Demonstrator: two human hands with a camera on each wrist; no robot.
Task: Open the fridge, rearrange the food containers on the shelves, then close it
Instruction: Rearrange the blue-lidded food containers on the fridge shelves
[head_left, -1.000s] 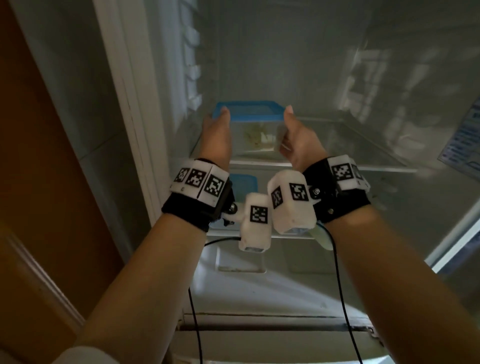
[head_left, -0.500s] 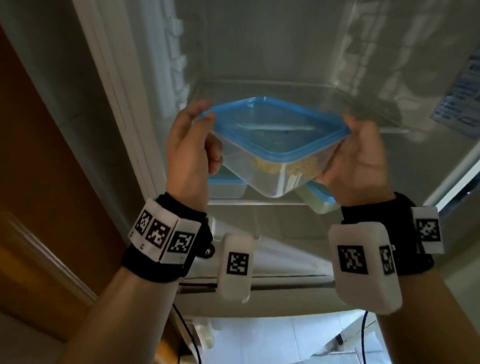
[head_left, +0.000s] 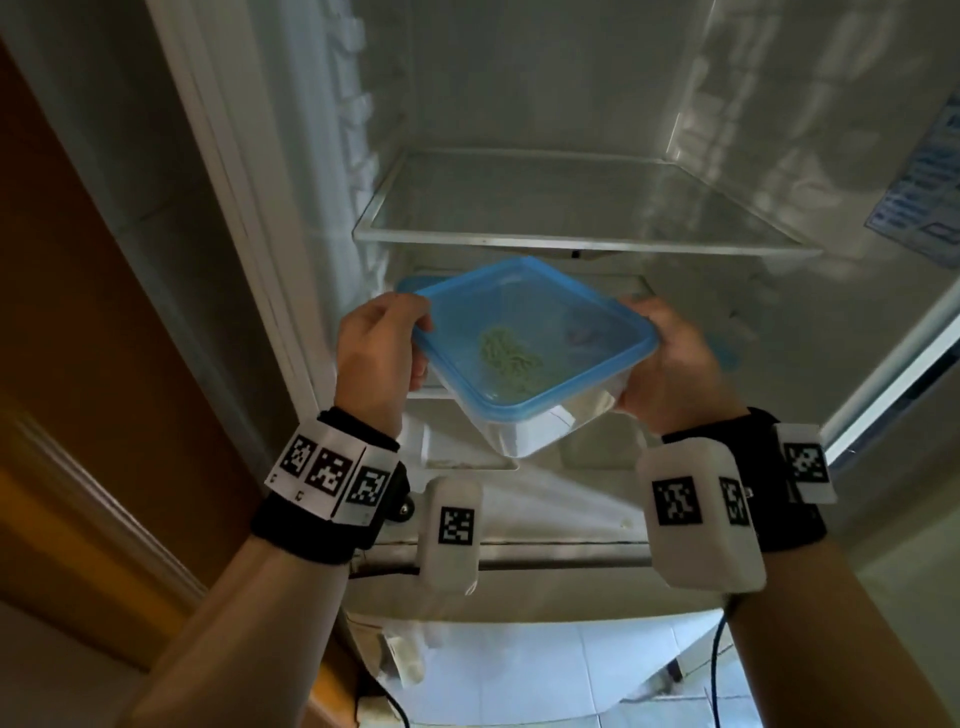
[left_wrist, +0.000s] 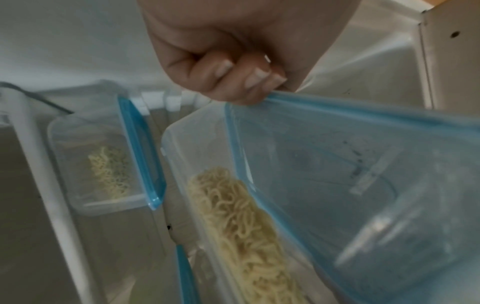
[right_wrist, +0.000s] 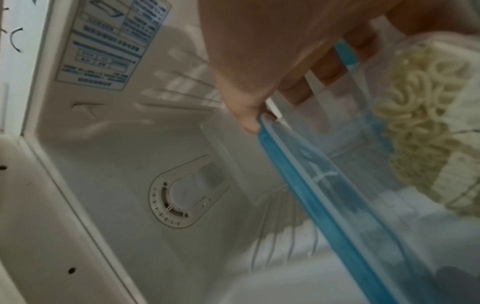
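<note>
A clear food container with a blue lid (head_left: 530, 353) hangs tilted in front of the open fridge, below the bare glass upper shelf (head_left: 571, 241). My left hand (head_left: 382, 343) grips its left edge and my right hand (head_left: 665, 353) grips its right edge. Dry noodles (left_wrist: 241, 226) lie inside it. In the left wrist view my left hand (left_wrist: 233, 67) has curled fingers on the lid rim (left_wrist: 337, 107). In the right wrist view my right hand (right_wrist: 272, 72) has its thumb on the lid (right_wrist: 324, 195) and its fingers under the tub. A second noodle container (left_wrist: 103, 164) sits on the shelf behind.
Blue lids of other containers (head_left: 410, 285) (head_left: 724, 353) peek out behind the held one on the lower shelf. A label (right_wrist: 109, 41) and a dial (right_wrist: 187, 195) are on the fridge's right wall. A brown wooden panel (head_left: 78, 364) flanks the fridge on the left.
The container has left the glass upper shelf. Both hands have pulled it out toward me and lowered it, tilted, to below that shelf's front edge.
</note>
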